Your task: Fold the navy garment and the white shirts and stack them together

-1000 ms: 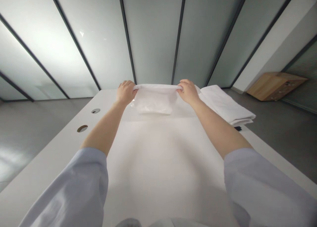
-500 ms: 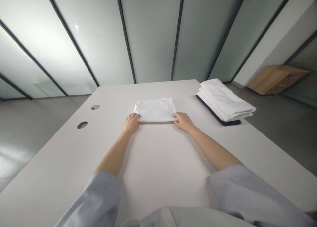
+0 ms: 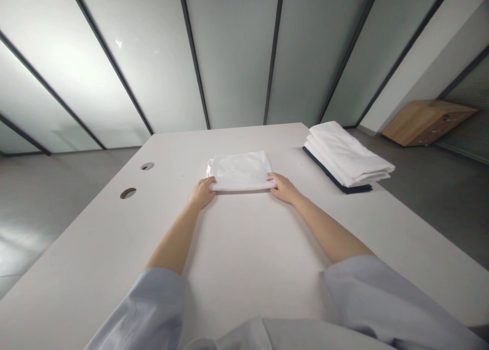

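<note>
A folded white cloth [image 3: 242, 170] in what looks like a clear, shiny plastic bag lies flat on the white table [image 3: 244, 248]. My left hand [image 3: 202, 192] grips its near left corner, fingers on top and thumb at the near edge. At the near right corner, my right hand [image 3: 283, 187] pinches the bagged cloth the same way. Loose, glossy film shows along the left side. Between the hands, the near edge runs straight and seems slightly raised off the tabletop.
A stack of folded white cloths [image 3: 346, 151] rests on a dark folded cloth [image 3: 357, 189] at the table's right edge. Two round holes pierce the tabletop at left. Frosted glass panels [image 3: 237, 54] stand behind the table, and a wooden cabinet [image 3: 424, 122] is at far right.
The near edge of the bagged cloth has shifted slightly toward me. My left hand has moved a little left and nearer; the right hand has barely moved.
</note>
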Action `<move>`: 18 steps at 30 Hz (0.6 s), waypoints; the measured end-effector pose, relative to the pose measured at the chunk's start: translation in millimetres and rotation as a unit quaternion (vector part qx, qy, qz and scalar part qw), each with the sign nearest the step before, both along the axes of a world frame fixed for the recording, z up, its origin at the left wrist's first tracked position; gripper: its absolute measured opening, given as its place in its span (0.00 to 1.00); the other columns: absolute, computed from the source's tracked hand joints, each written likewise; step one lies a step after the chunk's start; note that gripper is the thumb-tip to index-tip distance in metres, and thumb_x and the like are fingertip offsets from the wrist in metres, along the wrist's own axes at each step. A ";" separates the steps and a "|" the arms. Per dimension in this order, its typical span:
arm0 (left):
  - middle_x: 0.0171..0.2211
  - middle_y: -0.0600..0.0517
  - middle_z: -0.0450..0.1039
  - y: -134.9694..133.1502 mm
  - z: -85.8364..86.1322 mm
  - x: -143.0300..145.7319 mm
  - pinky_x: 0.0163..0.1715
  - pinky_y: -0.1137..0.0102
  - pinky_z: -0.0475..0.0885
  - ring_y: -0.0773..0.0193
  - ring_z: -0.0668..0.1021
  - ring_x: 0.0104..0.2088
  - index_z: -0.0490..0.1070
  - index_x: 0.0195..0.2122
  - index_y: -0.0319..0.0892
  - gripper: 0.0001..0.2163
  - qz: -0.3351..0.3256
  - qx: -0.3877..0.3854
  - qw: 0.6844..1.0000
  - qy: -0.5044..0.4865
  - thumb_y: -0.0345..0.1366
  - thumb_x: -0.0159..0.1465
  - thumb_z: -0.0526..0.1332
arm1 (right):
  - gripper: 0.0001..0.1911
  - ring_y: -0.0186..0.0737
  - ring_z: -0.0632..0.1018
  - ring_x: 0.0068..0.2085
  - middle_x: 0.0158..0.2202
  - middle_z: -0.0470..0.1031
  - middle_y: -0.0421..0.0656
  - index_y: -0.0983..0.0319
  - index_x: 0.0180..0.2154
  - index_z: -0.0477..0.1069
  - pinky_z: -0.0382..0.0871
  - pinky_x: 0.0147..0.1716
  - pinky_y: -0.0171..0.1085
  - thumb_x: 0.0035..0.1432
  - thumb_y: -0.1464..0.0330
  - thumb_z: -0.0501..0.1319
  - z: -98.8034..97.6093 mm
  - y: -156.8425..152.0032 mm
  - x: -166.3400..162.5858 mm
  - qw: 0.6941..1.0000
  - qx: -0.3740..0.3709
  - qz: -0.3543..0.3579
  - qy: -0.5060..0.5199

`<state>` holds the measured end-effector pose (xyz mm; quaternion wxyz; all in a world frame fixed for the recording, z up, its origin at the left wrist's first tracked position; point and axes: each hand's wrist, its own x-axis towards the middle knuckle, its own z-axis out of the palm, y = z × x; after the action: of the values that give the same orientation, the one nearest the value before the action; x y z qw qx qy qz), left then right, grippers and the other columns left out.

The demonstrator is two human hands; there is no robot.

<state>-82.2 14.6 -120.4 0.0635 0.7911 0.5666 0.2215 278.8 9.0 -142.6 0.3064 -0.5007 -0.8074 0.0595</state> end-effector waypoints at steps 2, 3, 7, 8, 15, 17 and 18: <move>0.56 0.47 0.72 0.5 0.4 -0.6 0.58 0.62 0.66 0.52 0.72 0.57 0.70 0.54 0.41 0.27 0.004 -0.011 1.000 0.005 0.27 0.50 0.58 | 0.24 0.49 0.73 0.57 0.56 0.73 0.49 0.59 0.49 0.73 0.64 0.58 0.49 0.48 0.75 0.61 -2.0 1.9 1.5 1.000 -0.009 0.001 0.008; 0.56 0.47 0.72 0.6 0.6 -0.7 0.58 0.62 0.66 0.52 0.72 0.57 0.70 0.55 0.41 0.28 0.004 -0.013 1.000 0.008 0.26 0.50 0.57 | 0.25 0.49 0.73 0.57 0.56 0.73 0.48 0.59 0.50 0.73 0.64 0.59 0.50 0.47 0.76 0.61 -2.8 2.7 2.1 1.000 -0.013 0.000 0.011; 0.57 0.48 0.71 1.5 0.0 -1.0 0.59 0.63 0.65 0.53 0.72 0.58 0.69 0.56 0.41 0.29 0.004 -0.014 1.000 0.014 0.25 0.50 0.57 | 0.28 0.48 0.73 0.56 0.55 0.74 0.45 0.57 0.52 0.72 0.64 0.59 0.49 0.47 0.77 0.60 -4.6 4.7 3.5 0.999 -0.025 -0.003 0.022; 0.57 0.48 0.71 1.9 -0.6 -1.0 0.59 0.63 0.65 0.53 0.72 0.58 0.69 0.55 0.42 0.29 0.003 -0.013 1.000 0.013 0.24 0.49 0.57 | 0.29 0.48 0.74 0.56 0.55 0.74 0.45 0.57 0.52 0.72 0.64 0.59 0.49 0.47 0.77 0.60 -4.6 4.8 3.6 0.999 -0.029 -0.005 0.024; 0.57 0.45 0.69 4.1 -6.9 -1.9 0.58 0.64 0.66 0.53 0.72 0.57 0.67 0.56 0.41 0.31 0.022 0.015 0.999 -0.026 0.23 0.48 0.57 | 0.28 0.48 0.73 0.57 0.57 0.73 0.46 0.58 0.53 0.72 0.62 0.60 0.49 0.48 0.77 0.60 -4.4 3.9 4.8 0.999 -0.041 -0.004 0.025; 0.56 0.43 0.68 5.1 -7.7 -4.0 0.56 0.62 0.67 0.53 0.72 0.55 0.66 0.56 0.40 0.31 0.076 0.024 0.996 -0.048 0.24 0.47 0.57 | 0.28 0.48 0.72 0.58 0.57 0.72 0.47 0.58 0.53 0.72 0.62 0.61 0.49 0.48 0.77 0.60 -5.5 4.5 5.4 0.999 -0.037 -0.002 0.026; 0.55 0.43 0.69 6.0 -7.6 -5.7 0.55 0.62 0.68 0.53 0.73 0.54 0.67 0.56 0.40 0.31 0.109 0.020 0.992 -0.062 0.24 0.48 0.57 | 0.28 0.48 0.72 0.58 0.58 0.71 0.47 0.58 0.53 0.71 0.61 0.61 0.49 0.48 0.76 0.60 -6.3 4.9 5.8 0.999 -0.033 -0.002 0.027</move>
<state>-87.9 20.6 -128.0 0.0584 0.7106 0.6396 0.2872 284.6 13.9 -148.8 0.3114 -0.5104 -0.7954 0.0992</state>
